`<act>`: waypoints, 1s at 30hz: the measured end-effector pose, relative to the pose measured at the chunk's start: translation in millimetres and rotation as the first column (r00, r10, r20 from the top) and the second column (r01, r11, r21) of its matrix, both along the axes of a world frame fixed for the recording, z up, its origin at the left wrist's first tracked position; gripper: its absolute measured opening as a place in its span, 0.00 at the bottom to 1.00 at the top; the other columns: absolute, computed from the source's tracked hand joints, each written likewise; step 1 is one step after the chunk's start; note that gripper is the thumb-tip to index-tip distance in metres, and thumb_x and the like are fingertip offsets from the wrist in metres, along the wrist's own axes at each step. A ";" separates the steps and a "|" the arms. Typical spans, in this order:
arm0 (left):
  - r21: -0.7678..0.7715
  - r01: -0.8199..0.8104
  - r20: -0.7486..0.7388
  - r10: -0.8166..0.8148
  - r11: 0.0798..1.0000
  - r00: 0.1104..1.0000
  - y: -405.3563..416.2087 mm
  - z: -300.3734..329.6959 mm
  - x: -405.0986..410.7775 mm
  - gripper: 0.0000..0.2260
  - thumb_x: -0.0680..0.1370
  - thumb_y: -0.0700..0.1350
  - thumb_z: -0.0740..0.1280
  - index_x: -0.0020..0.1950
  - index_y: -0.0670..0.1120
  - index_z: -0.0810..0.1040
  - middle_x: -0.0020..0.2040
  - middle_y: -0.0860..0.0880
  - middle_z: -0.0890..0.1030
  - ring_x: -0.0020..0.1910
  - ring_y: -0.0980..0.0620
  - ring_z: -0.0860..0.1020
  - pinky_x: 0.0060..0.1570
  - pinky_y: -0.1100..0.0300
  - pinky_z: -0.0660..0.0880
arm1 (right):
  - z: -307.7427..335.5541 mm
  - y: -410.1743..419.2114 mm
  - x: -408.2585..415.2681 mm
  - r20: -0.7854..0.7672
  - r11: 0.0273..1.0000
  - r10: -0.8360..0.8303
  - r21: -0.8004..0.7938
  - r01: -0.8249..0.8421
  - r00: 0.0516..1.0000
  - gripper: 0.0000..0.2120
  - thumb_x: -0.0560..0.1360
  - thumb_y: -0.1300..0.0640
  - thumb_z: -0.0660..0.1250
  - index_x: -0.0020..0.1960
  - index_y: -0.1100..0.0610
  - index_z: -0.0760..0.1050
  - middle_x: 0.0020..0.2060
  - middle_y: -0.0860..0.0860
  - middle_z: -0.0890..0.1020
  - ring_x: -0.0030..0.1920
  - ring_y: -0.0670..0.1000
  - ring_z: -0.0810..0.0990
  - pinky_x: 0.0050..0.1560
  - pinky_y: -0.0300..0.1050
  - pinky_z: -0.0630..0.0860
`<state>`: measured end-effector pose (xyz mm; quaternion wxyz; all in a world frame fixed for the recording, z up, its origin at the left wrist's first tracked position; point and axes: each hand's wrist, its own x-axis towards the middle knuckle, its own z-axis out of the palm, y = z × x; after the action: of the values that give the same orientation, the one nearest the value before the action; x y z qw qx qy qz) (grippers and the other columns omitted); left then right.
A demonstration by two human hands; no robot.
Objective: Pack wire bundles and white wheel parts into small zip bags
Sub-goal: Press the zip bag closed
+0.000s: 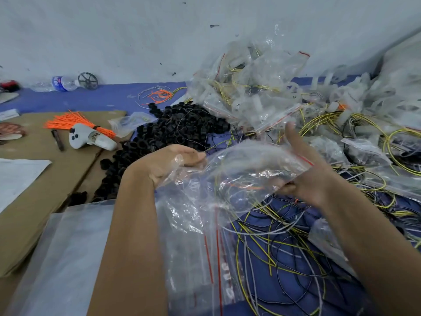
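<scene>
I hold a clear zip bag with a red seal line up between both hands, over the blue table. My left hand grips its left edge, fingers curled into the plastic. My right hand pinches its right edge near the red strip, with one finger pointing up. Thin wires show faintly through the bag. Loose yellow, black and grey wires lie tangled beneath. More empty zip bags lie under my forearms. A heap of filled bags with white wheel parts rises at the back right.
A pile of black ring parts spreads left of centre. Cardboard on the left carries orange ties and a white controller. A water bottle and a dark wheel lie by the wall.
</scene>
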<state>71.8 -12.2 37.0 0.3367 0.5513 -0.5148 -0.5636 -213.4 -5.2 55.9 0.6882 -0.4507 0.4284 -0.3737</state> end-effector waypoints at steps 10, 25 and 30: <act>0.119 -0.166 -0.227 0.190 0.979 0.955 -8.1 4.3 9.2 0.31 0.72 0.69 0.66 0.55 0.41 0.82 0.51 0.40 0.86 0.41 0.45 0.85 0.37 0.55 0.83 | -30.5 -7.2 -24.1 -0.161 0.912 -0.391 -0.203 0.357 0.906 0.10 0.82 0.61 0.65 0.46 0.65 0.81 0.32 0.54 0.84 0.26 0.45 0.80 0.26 0.37 0.77; -0.622 -0.540 0.386 0.822 0.567 0.419 -9.3 28.2 9.1 0.16 0.71 0.52 0.77 0.32 0.49 0.73 0.31 0.53 0.74 0.35 0.46 0.74 0.40 0.58 0.69 | -54.5 -12.3 -21.5 -0.352 0.835 -0.386 -0.526 0.161 0.853 0.12 0.73 0.52 0.78 0.34 0.57 0.84 0.30 0.60 0.81 0.28 0.48 0.74 0.29 0.40 0.71; -0.334 -0.229 0.208 0.309 0.914 0.928 -14.6 45.1 -60.9 0.22 0.72 0.64 0.75 0.36 0.48 0.73 0.28 0.53 0.70 0.23 0.55 0.66 0.23 0.66 0.62 | -51.7 -4.8 -8.4 -0.461 0.791 -0.403 -0.610 0.047 0.791 0.19 0.70 0.47 0.80 0.27 0.53 0.77 0.21 0.47 0.75 0.23 0.44 0.68 0.27 0.44 0.67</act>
<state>10.8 -26.9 82.1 0.4228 0.6272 -0.5529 -0.3495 -221.8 -10.0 4.1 0.3091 -0.6677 0.5353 -0.4149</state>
